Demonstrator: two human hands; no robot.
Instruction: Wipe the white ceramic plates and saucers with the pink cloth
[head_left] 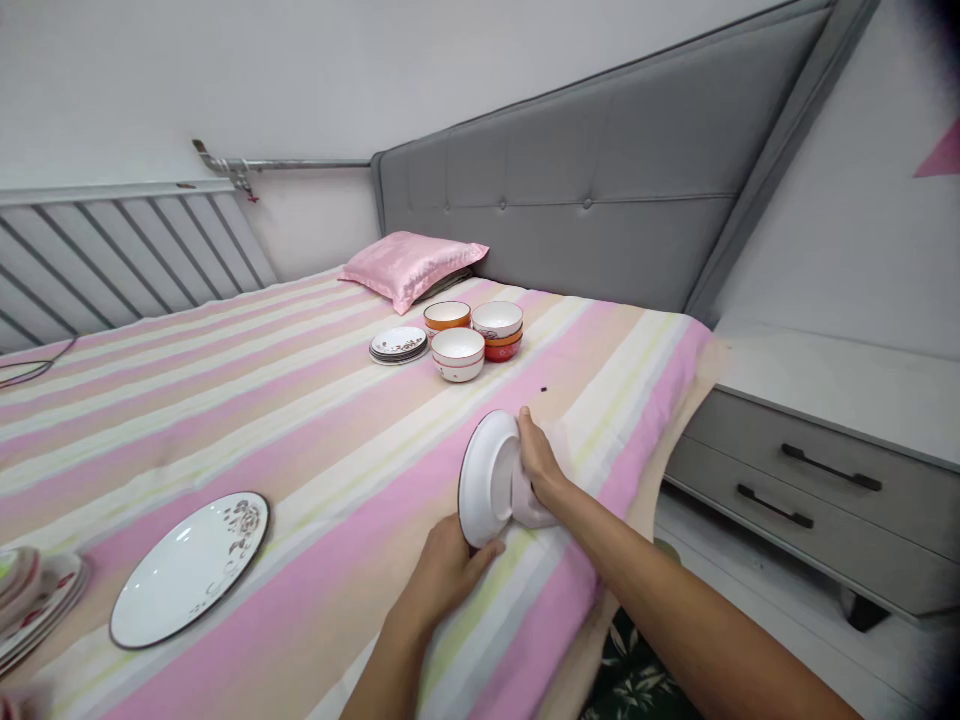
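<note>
A white plate (480,485) with a dark rim is tilted up on edge over the near side of the bed, its underside turned toward the right. My left hand (448,560) grips its lower edge, thumb on the underside. Against that underside my right hand (541,462) presses a pale pink cloth or tissue (534,503); most of its fingers are hidden behind it. Farther up the bed stand several bowls (458,352) in stacks, beside a small stack of flower-patterned plates (398,343). To the left lies an oval platter (191,570) with a brown flower print.
A striped sheet (337,440) covers the bed. At the lower left edge are more stacked dishes (45,605), partly cut off. A pink pillow (412,265) rests by the grey headboard (570,170). A grey drawer unit (810,480) stands at the right, beyond the bed's edge.
</note>
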